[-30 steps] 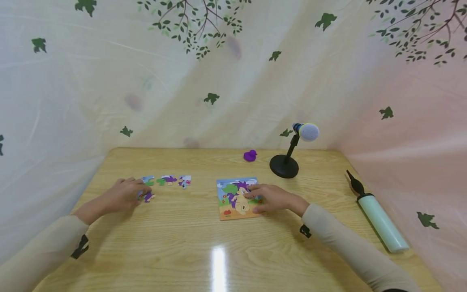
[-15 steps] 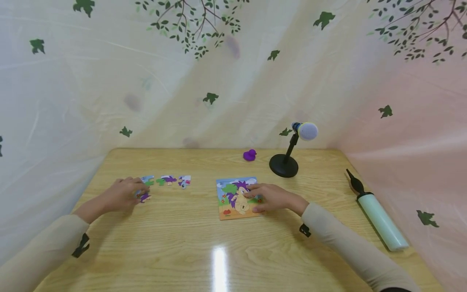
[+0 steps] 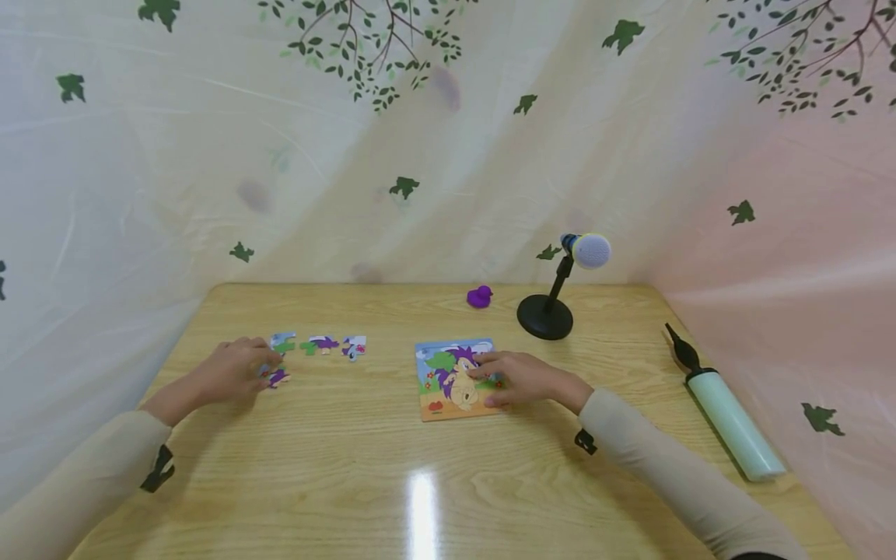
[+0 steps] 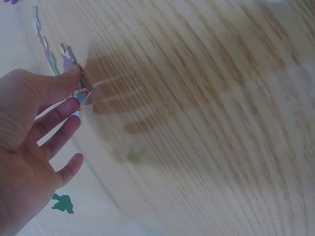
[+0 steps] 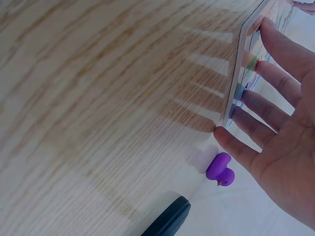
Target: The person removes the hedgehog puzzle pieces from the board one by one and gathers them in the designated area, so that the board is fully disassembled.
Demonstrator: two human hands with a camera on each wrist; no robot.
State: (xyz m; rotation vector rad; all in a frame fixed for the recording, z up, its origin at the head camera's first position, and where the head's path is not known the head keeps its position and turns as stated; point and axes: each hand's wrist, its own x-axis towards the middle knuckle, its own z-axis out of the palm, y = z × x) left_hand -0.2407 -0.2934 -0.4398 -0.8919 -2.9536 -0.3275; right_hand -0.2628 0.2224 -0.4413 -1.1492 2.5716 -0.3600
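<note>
Your left hand [image 3: 231, 375] pinches a small puzzle piece [image 3: 277, 378] between thumb and fingers, left of the puzzle board [image 3: 455, 379]. Your right hand [image 3: 521, 379] lies flat with straight fingers on the board's right side, holding it still. I think you are picking up a piece. Next, lift it and carry it right to the board's gap.

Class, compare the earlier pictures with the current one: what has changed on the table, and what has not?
The left hand has drawn the puzzle piece it pinches slightly toward the person. The right hand stays on the puzzle board; the three loose pieces, purple duck and microphone are unmoved.
</note>
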